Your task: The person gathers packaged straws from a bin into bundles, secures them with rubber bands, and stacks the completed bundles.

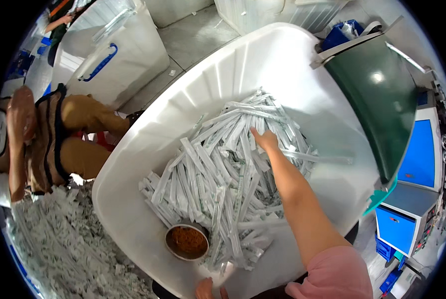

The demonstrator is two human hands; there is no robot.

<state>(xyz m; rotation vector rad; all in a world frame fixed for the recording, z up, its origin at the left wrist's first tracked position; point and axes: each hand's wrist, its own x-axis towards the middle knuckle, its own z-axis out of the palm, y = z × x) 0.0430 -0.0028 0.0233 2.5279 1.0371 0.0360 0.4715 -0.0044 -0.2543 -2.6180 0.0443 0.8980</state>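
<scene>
A big white plastic tub (303, 65) holds a heap of long, thin, clear-wrapped packets (218, 174). My right hand (264, 139) reaches far into the tub and rests on the top of the heap, fingers spread over the packets. Only the fingertips of my left hand (204, 289) show, at the tub's near rim by the lower edge of the picture; what they hold is hidden. A small round metal bowl (186, 241) with orange-brown bits inside sits in the tub at the near edge of the heap.
A seated person (48, 139) in brown trousers is at the left, beside another pile of packets (68, 249). A green chute (377, 94) of a blue and white machine (412, 199) hangs over the tub's right side. White bins (113, 45) stand behind.
</scene>
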